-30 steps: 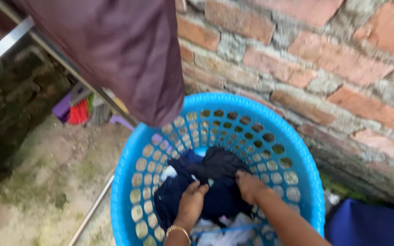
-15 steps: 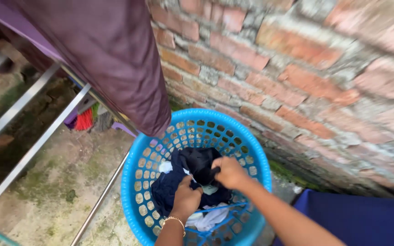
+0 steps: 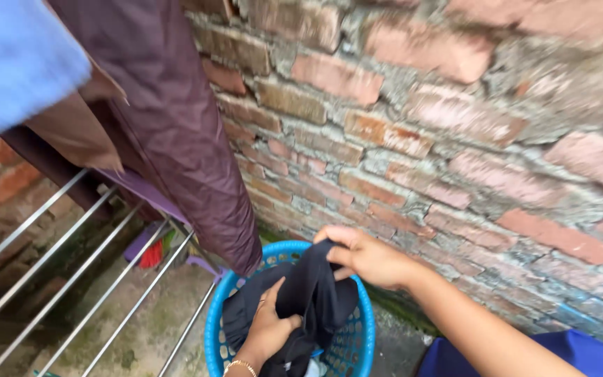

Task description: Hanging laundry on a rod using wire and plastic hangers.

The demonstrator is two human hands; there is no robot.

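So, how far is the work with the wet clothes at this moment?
Done: a maroon garment and a light blue cloth already hang on the metal drying rack. In hand: the right hand and the left hand lift a black garment out of the blue laundry basket; it is not yet on a bar. Left: a little white cloth shows under it in the basket, how much I cannot tell.

Right hand (image 3: 366, 257): pinches the top edge of the dark garment (image 3: 308, 293), above the basket's far rim.
Left hand (image 3: 271, 327): grips the garment lower down.
Blue basket (image 3: 363, 328): beside the brick wall (image 3: 420, 126).
Maroon cloth (image 3: 176, 132): hangs over the rack rails (image 3: 71, 279).
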